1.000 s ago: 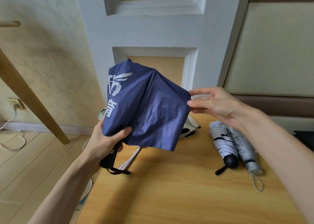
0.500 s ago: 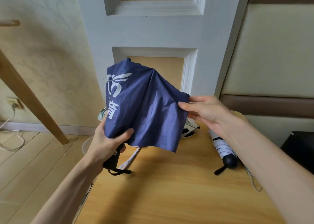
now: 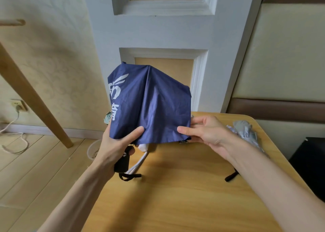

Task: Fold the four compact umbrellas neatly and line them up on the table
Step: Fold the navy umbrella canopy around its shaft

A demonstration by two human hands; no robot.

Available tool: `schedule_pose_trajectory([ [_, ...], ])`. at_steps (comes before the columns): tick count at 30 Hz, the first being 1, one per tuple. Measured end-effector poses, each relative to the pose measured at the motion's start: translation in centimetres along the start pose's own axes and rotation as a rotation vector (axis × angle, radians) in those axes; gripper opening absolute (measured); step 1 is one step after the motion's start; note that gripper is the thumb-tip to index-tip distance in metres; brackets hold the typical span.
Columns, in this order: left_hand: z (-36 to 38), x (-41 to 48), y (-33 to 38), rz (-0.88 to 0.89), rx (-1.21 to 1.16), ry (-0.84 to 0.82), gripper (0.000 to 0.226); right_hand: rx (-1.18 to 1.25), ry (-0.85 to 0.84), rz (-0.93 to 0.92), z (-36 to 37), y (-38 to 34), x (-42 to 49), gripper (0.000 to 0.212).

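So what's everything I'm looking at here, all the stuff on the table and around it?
umbrella: one, navy with white print, held up above the table
silver umbrellas: count unclear, silver-grey, table's right side, behind the right forearm
table: one, light wood, foreground
bowl: one, clear, floor left of table
wooden beam: one, tan, slanting at left
wall socket: one, beige, left wall
left hand: grips umbrella's handle and lower cloth
right hand: pinches cloth's right edge
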State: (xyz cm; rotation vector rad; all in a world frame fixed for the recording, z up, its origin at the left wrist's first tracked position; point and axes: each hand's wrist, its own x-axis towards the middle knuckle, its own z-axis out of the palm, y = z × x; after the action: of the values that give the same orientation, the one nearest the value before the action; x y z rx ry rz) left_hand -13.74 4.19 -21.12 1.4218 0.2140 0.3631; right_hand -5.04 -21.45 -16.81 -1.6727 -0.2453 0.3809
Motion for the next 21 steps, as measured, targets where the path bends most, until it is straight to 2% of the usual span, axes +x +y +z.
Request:
schedule_pose_trajectory([
  [2, 0.0, 0.1, 0.0, 0.011, 0.019, 0.013, 0.077, -0.044, 0.045, -0.056, 0.1, 0.2, -0.1, 0.032],
  [5, 0.0, 0.1, 0.1, 0.045, 0.037, 0.038, 0.062, -0.067, 0.091, -0.093, 0.0, 0.5, -0.2, 0.032],
  [10, -0.3, -0.4, 0.2, 0.074, 0.088, 0.027, 0.056, -0.122, 0.116, -0.118, 0.2, 1.0, -0.2, 0.038],
  [13, -0.3, -0.7, 0.4, 0.115, 0.128, -0.005, 0.066, -0.139, 0.028, -0.092, -0.1, 0.7, -0.2, 0.053],
  [15, -0.3, -0.8, 0.4, 0.138, 0.158, -0.035, 0.058, -0.003, -0.070, -0.060, -0.4, -0.1, -0.1, 0.060],
  [18, -0.2, -0.8, 0.3, 0.160, 0.193, -0.054, 0.044, 0.182, -0.022, -0.114, -1.0, -2.0, 0.6, 0.056],
  [21, -0.2, -0.6, 0.4, 0.164, 0.203, -0.044, 0.035, 0.106, 0.051, -0.193, -2.0, -3.5, 1.6, 0.030],
])
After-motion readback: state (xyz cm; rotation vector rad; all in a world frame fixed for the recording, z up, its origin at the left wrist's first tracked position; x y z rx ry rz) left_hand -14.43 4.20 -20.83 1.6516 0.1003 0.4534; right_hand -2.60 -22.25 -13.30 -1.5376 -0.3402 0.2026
